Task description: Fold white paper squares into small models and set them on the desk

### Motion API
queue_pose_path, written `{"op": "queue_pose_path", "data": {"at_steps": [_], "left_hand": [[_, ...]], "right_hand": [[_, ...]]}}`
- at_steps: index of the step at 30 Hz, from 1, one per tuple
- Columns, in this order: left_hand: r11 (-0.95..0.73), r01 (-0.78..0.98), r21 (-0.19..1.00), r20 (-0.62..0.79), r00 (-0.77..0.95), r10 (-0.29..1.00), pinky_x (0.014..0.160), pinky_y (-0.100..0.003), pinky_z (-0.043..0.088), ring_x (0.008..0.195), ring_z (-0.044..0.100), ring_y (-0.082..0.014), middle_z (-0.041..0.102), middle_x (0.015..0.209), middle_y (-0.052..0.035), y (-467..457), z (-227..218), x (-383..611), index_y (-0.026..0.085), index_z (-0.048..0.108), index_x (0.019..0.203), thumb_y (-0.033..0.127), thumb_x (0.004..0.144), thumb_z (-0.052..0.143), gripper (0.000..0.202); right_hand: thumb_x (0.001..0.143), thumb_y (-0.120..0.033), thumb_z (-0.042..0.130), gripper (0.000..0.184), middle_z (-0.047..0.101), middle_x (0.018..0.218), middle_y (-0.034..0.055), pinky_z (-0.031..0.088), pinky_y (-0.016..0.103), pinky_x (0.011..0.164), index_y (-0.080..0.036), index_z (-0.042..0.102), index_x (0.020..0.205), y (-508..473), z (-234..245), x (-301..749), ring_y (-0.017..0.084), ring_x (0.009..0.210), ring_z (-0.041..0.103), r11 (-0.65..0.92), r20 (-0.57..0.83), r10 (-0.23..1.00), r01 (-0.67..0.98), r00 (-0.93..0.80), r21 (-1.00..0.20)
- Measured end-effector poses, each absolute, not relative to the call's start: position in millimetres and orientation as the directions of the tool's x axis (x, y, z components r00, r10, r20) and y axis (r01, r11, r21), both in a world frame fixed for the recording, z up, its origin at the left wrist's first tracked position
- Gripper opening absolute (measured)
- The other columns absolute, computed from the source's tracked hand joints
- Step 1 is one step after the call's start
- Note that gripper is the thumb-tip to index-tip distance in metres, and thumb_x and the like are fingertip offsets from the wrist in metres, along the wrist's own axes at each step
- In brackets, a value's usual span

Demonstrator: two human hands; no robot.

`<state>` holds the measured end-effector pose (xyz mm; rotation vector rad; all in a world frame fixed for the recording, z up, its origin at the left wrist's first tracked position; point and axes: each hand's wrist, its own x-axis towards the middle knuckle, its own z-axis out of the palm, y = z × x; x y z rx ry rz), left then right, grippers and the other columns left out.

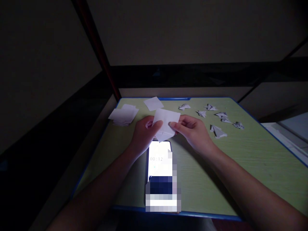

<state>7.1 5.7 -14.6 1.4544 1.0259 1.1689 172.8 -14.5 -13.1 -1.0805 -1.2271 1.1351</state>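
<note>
A small white sheet of paper (166,116) with a faint crease is held up between both hands, just above the far end of the phone. My left hand (144,131) pinches its left side, thumb on the near face and fingers behind. On the right side, my right hand (196,130) grips the sheet the same way, its thumb pressed flat on the paper. The lit phone (160,160) lies on the table beneath and shows 00:12; its lower part is pixelated.
A stack of white paper sheets (124,114) lies at the table's far left, with a single sheet (154,103) near the back edge. Several folded paper pieces (218,131) are scattered at the right. The green table (192,179) has a blue rim, and walls stand behind it.
</note>
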Motion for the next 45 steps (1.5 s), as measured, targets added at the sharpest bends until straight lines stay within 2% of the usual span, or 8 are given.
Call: {"op": "queue_pose_path", "data": {"at_steps": [4, 10, 15, 23, 26, 31, 40, 45], "left_hand": [[-0.176, 0.065, 0.982, 0.162, 0.187, 0.969, 0.043, -0.021, 0.036, 0.050, 0.048, -0.0093, 0.050, 0.055, 0.0028, 6.5, -14.1, 7.5, 0.016, 0.051, 0.063, 0.035, 0.074, 0.061, 0.023], [-0.308, 0.054, 0.950, 0.303, 0.088, 0.949, 0.052, -0.021, 0.042, 0.058, 0.053, -0.0096, 0.057, 0.064, 0.0020, 9.6, -10.1, 4.1, 0.016, 0.056, 0.075, 0.025, 0.076, 0.059, 0.009], [-0.296, 0.083, 0.952, 0.293, 0.039, 0.955, 0.048, -0.020, 0.041, 0.052, 0.051, -0.0083, 0.057, 0.060, 0.0027, 10.9, -6.7, 2.0, 0.016, 0.058, 0.073, 0.021, 0.077, 0.058, 0.007], [-0.253, 0.089, 0.964, 0.252, 0.016, 0.968, 0.041, -0.017, 0.039, 0.040, 0.047, -0.0055, 0.053, 0.048, 0.0054, 8.5, -2.7, 2.6, 0.016, 0.057, 0.067, 0.015, 0.078, 0.056, 0.011], [-0.241, 0.076, 0.968, 0.240, 0.012, 0.971, 0.039, -0.016, 0.039, 0.039, 0.048, -0.0057, 0.055, 0.049, 0.0054, 9.4, -4.5, 2.8, 0.016, 0.058, 0.069, 0.016, 0.077, 0.057, 0.009], [-0.280, 0.062, 0.958, 0.280, 0.008, 0.960, 0.036, -0.016, 0.039, 0.039, 0.049, -0.0062, 0.054, 0.048, 0.0059, 10.5, -9.9, 2.4, 0.016, 0.060, 0.072, 0.018, 0.077, 0.059, 0.005], [-0.253, 0.078, 0.964, 0.255, -0.009, 0.967, 0.036, -0.016, 0.039, 0.039, 0.051, -0.0068, 0.056, 0.048, 0.0044, 6.6, -7.5, 3.6, 0.017, 0.060, 0.072, 0.021, 0.076, 0.059, 0.006], [-0.228, 0.068, 0.971, 0.229, -0.009, 0.973, 0.037, -0.017, 0.041, 0.040, 0.053, -0.0075, 0.058, 0.051, 0.0029, 6.5, -5.3, 4.0, 0.016, 0.059, 0.068, 0.023, 0.074, 0.059, 0.009]], "right_hand": [[0.072, -0.032, 0.072, 0.022, 0.056, 0.062, -0.0021, 0.034, 0.023, 0.051, -0.014, 0.061, 0.069, -15.8, -14.6, 172.2, 0.009, 0.055, 0.049, 0.133, 0.132, 0.991, 0.048, -0.030, -0.990], [0.072, -0.031, 0.070, 0.020, 0.053, 0.059, -0.0025, 0.034, 0.024, 0.049, -0.013, 0.061, 0.068, -16.7, -14.3, 172.4, 0.009, 0.052, 0.046, 0.116, 0.111, 0.993, 0.167, -0.039, -0.979], [0.073, -0.029, 0.069, 0.018, 0.053, 0.059, -0.0031, 0.034, 0.023, 0.049, -0.014, 0.061, 0.070, -16.8, -16.2, 171.7, 0.009, 0.053, 0.047, 0.127, 0.121, 0.992, 0.170, -0.046, -0.977], [0.073, -0.023, 0.069, 0.018, 0.053, 0.063, -0.0046, 0.039, 0.024, 0.051, -0.016, 0.063, 0.088, -15.1, -17.3, 171.5, 0.009, 0.054, 0.047, 0.221, 0.223, 0.975, 0.052, 0.029, -0.974], [0.077, -0.023, 0.066, 0.018, 0.056, 0.070, -0.0024, 0.040, 0.026, 0.053, -0.017, 0.062, 0.093, -18.1, -18.7, 168.6, 0.011, 0.059, 0.051, 0.274, 0.280, 0.958, 0.091, 0.060, -0.958], [0.078, -0.023, 0.067, 0.028, 0.066, 0.094, 0.0046, 0.048, 0.032, 0.067, -0.019, 0.057, 0.105, -25.2, -23.7, 160.2, 0.017, 0.079, 0.061, 0.383, 0.392, 0.920, 0.166, 0.027, -0.909], [0.084, -0.022, 0.060, 0.019, 0.065, 0.089, 0.0040, 0.046, 0.031, 0.063, -0.020, 0.059, 0.103, -28.7, -23.9, 161.6, 0.017, 0.074, 0.058, 0.422, 0.447, 0.894, 0.290, 0.024, -0.859], [0.086, -0.023, 0.058, 0.016, 0.066, 0.087, 0.0042, 0.045, 0.031, 0.064, -0.020, 0.063, 0.101, -31.5, -19.5, 162.8, 0.017, 0.073, 0.057, 0.459, 0.508, 0.861, 0.422, 0.005, -0.782]]}}
